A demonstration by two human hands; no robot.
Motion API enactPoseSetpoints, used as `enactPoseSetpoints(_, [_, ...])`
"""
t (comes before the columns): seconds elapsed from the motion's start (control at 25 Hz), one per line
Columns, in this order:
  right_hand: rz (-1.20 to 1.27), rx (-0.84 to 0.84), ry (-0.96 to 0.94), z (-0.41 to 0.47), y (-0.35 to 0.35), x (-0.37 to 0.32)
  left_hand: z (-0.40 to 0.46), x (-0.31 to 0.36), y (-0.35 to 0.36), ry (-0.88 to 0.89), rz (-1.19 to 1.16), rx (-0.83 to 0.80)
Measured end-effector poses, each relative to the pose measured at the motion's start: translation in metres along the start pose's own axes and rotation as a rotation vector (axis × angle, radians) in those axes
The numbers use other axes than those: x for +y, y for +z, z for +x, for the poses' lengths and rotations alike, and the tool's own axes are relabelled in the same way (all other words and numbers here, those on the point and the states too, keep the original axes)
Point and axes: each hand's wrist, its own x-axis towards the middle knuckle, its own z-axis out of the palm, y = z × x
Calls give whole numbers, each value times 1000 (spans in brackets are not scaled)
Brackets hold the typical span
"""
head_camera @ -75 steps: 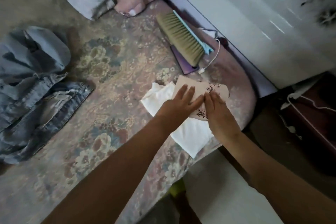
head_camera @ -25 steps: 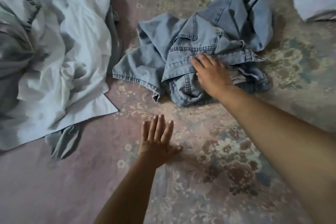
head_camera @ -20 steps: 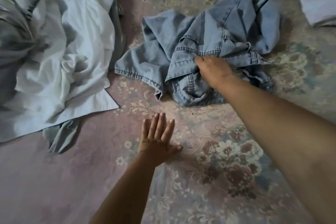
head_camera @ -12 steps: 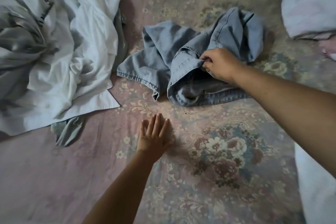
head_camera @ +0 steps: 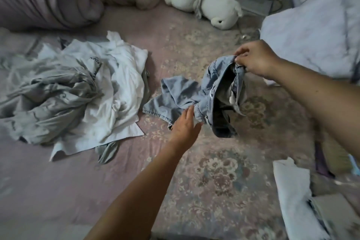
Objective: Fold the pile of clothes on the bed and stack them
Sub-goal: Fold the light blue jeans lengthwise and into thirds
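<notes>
Head view: floral bedsheet (head_camera: 224,171), plush toy (head_camera: 212,6), pillow (head_camera: 311,33).

Crumpled light-blue denim garment (head_camera: 196,95), waistband lifted off floral bed (head_camera: 224,177), rumpled white and grey clothes pile (head_camera: 78,91) left, perhaps shirts.

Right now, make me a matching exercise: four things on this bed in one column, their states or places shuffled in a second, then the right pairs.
Things:
1. denim garment
2. white and grey clothes pile
3. white plush toy
4. left hand

States or places:
A. lying on its side near the wall
B. open, reaching toward the denim
C. crumpled in a heap, unfolded
D. lifted by its waistband, pinched by the right hand

Pairs: 1-D, 2-C, 3-A, 4-B
</notes>
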Motion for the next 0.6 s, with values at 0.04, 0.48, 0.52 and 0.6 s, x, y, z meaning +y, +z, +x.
enactPoseSetpoints(0.04, [43,14,1,-10,-19,-13,2,15,-10,11,-29,12])
enactPoseSetpoints(0.48, [502,254,152,-74,-192,-117,-38,105,-134,-46,-81,356])
enactPoseSetpoints(0.52, [511,269,164,-80,-201,-117,-36,105,-155,-37,-144,372])
enactPoseSetpoints(0.6, [456,261,171,-91,-215,-113,-25,115,-205,-66,-283,441])
